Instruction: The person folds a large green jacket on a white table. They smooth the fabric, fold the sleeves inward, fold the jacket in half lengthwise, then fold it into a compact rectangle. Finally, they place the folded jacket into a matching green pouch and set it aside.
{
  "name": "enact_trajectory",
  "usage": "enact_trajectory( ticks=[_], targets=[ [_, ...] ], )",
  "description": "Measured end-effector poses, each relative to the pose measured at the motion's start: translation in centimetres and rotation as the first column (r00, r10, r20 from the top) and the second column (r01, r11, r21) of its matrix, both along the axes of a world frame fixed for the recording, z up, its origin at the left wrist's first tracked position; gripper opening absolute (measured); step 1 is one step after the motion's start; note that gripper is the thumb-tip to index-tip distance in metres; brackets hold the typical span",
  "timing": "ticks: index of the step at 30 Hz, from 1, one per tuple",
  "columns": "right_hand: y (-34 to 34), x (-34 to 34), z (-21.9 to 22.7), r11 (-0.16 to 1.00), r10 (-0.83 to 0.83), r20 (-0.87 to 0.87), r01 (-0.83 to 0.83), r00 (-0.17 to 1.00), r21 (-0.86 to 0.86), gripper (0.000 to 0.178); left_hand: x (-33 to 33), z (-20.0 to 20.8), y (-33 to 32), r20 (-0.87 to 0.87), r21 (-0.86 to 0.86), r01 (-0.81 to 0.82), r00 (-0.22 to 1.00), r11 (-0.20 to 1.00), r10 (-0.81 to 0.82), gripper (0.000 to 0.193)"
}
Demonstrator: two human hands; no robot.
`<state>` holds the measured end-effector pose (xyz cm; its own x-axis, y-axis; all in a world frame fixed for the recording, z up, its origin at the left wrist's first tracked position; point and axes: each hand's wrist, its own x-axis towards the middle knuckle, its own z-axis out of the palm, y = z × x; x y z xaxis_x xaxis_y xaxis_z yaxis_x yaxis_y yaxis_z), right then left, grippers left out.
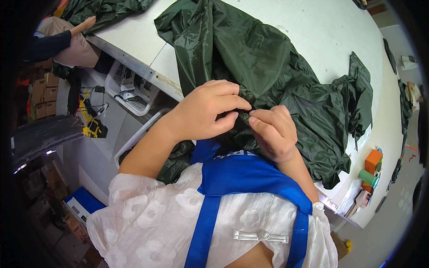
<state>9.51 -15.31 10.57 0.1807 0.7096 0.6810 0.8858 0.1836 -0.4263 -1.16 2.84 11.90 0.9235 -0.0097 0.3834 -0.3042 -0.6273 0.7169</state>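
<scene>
The left hand [208,111] and the right hand [273,131] meet at the near edge of a dark green raincoat [268,76], each pinching a fold of the shiny cloth between thumb and fingertips. The left hand is curled over the cloth, its thumb and forefinger closed on the edge right beside a small round snap button [250,96]; the right hand grips the facing edge, its forefinger touching a second snap [245,116] just below the first. The two hands are almost touching at the fingertips. The rest of the raincoat spreads away from both hands across the white surface [321,27], crumpled and bunched, with one part hanging over the near edge below the left wrist. Beyond the right hand, near the edge of the surface, stand an orange block [373,161] and a green roll [367,177]. Far off past the left hand, another person's hand [87,22] rests on a second heap of green cloth [105,11]. Under the surface, to the outside of the left forearm, a white basket [132,91] holds small items.
</scene>
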Motion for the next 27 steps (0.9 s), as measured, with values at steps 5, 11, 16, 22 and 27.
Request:
enact_trajectory(
  ticks=[5,11,16,22,27],
  targets=[
    [0.2,-0.2,-0.4,0.998,-0.057,-0.056,0.058,0.997,0.030,0.021,0.6,0.4,0.6,0.027,0.094,0.020,0.999,0.995,-0.023,0.021],
    [0.1,-0.4,-0.5,0.996,-0.092,-0.107,0.092,0.990,0.000,0.027,0.4,-0.8,-0.4,0.179,0.060,-0.077,0.982,0.995,0.066,0.021],
    [0.4,-0.2,-0.5,0.997,-0.060,-0.122,0.066,0.991,0.046,0.029,0.0,-1.1,-0.9,0.149,-0.066,-0.059,0.986,0.996,0.069,0.021],
    [0.5,-0.7,0.9,0.990,-0.125,-0.438,0.082,0.890,-0.115,0.021,0.1,-1.9,-0.9,0.250,-0.074,-0.035,0.967,0.997,0.053,0.026],
    [0.6,-0.6,0.4,0.989,-0.119,-0.644,0.030,0.756,-0.148,0.016,0.2,-2.5,-1.5,0.303,-0.162,-0.033,0.949,0.986,0.081,0.039]
  ],
)
